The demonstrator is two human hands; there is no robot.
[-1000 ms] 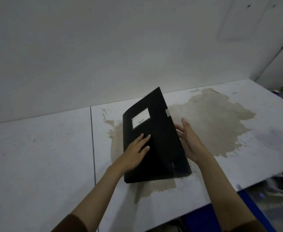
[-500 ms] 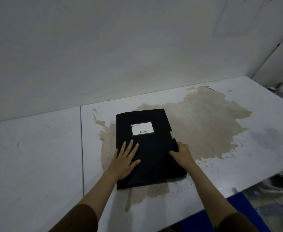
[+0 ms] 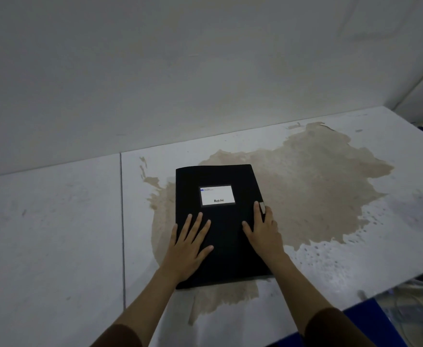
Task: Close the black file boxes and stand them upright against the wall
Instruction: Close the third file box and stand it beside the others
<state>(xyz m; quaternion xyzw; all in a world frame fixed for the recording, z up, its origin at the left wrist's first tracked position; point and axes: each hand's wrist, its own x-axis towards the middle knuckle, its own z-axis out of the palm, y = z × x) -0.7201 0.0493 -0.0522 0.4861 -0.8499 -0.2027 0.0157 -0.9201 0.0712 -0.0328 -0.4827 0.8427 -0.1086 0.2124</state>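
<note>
One black file box (image 3: pixel 226 226) lies flat and closed on the white table (image 3: pixel 55 221), its white label facing up. My left hand (image 3: pixel 190 242) rests palm down on the lid's near left part, fingers spread. My right hand (image 3: pixel 264 229) lies flat on the lid's right edge, fingertips beside a small grey tab there. Neither hand grips the box. The white wall (image 3: pixel 205 71) rises behind the table, well beyond the box.
A large brown stain (image 3: pixel 318 186) spreads across the table under and to the right of the box. A seam (image 3: pixel 122 221) splits the tabletop on the left. Blue flooring and clutter (image 3: pixel 405 316) show past the near right table edge.
The lid was tilted up one second ago and now lies flat and closed. My right hand moved from the box's right side onto the lid; my left hand stays pressed on it.
</note>
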